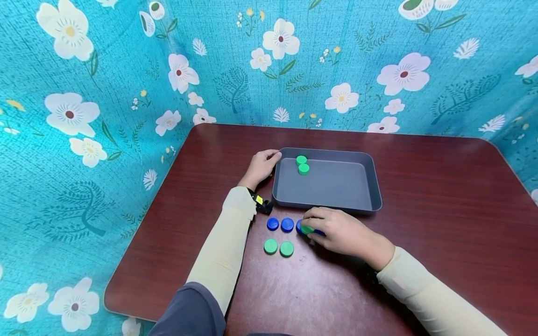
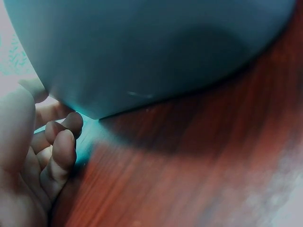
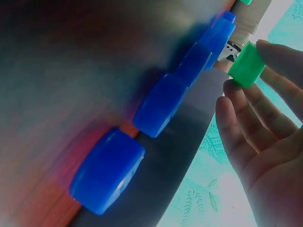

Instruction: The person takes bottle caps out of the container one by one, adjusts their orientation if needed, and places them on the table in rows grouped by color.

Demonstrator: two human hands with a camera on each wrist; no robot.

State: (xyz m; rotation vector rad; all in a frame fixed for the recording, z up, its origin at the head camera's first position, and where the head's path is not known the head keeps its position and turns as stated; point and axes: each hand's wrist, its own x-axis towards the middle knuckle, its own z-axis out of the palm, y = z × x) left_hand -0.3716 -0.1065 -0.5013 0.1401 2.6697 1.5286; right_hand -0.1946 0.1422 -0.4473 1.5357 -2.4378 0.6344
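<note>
My right hand [image 1: 340, 232] pinches a green bottle cap [image 3: 247, 65] between thumb and fingertips, lifted over the row of blue caps [image 1: 287, 225]. Part of that row is hidden behind the hand; the right wrist view shows several blue caps [image 3: 108, 171] in line. Two more green caps [image 1: 271, 246] lie on the table nearer to me. Inside the grey tray [image 1: 336, 184], two green caps [image 1: 303, 169] sit side by side toward its left end. At the tray's far left corner my left hand [image 1: 260, 167] holds the edge, its other fingers [image 2: 64, 151] loosely bent beside the wall.
The dark red wooden table [image 1: 441, 196] carries everything, its rounded far corners near the back. Blue flowered cloth [image 1: 235, 56] hangs behind and to the left of it. A small black wrist device [image 1: 262, 203] is strapped to the left wrist, close to the tray's near left corner.
</note>
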